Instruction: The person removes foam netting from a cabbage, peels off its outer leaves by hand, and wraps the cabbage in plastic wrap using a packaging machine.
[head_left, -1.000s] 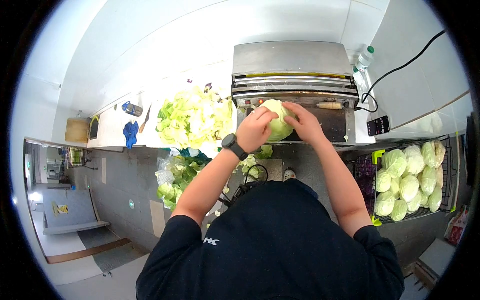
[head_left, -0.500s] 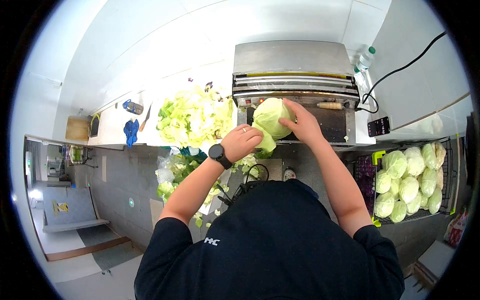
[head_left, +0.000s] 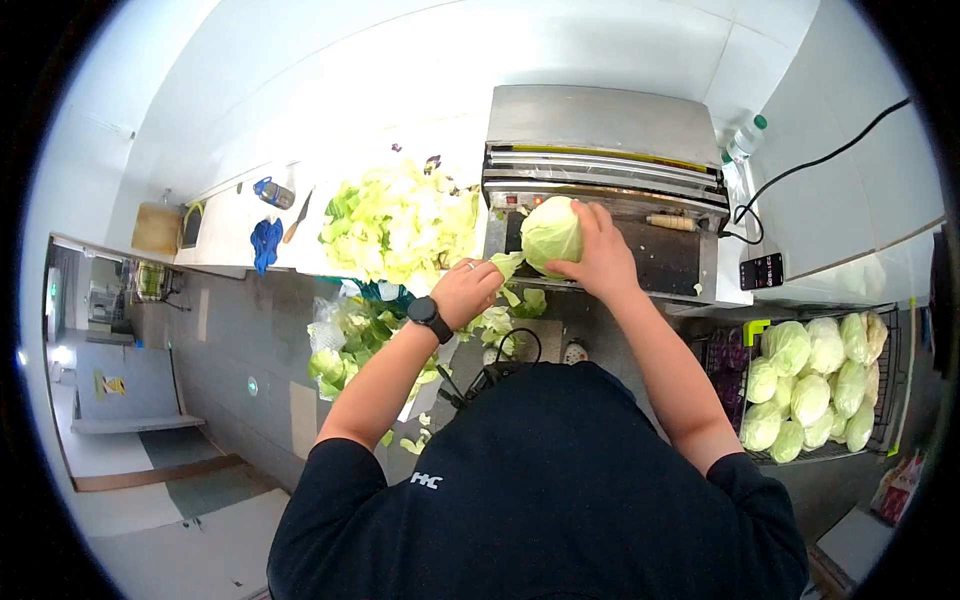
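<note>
A pale green cabbage (head_left: 550, 236) rests on the front of a metal wrapping machine (head_left: 600, 120). My right hand (head_left: 604, 252) is wrapped round the right side of the cabbage. Just left of it, my left hand (head_left: 468, 292), with a ring and a watch on the wrist, grips a cabbage leaf (head_left: 507, 265) by its end. Beside the machine, a large heap of loose leaves (head_left: 400, 222) covers part of the counter, close behind my left hand.
A wire crate of wrapped cabbages (head_left: 811, 396) stands at the right. Loose leaves and a bag (head_left: 350, 345) lie below the counter. A knife (head_left: 298, 216), blue cloth (head_left: 265, 244) and jar (head_left: 273, 192) are at left; a phone (head_left: 762, 271) and bottle (head_left: 745, 139) at right.
My left hand has pulled away from the cabbage to the left, with a leaf in it. My right hand has stayed on the cabbage. The view has turned slightly.
</note>
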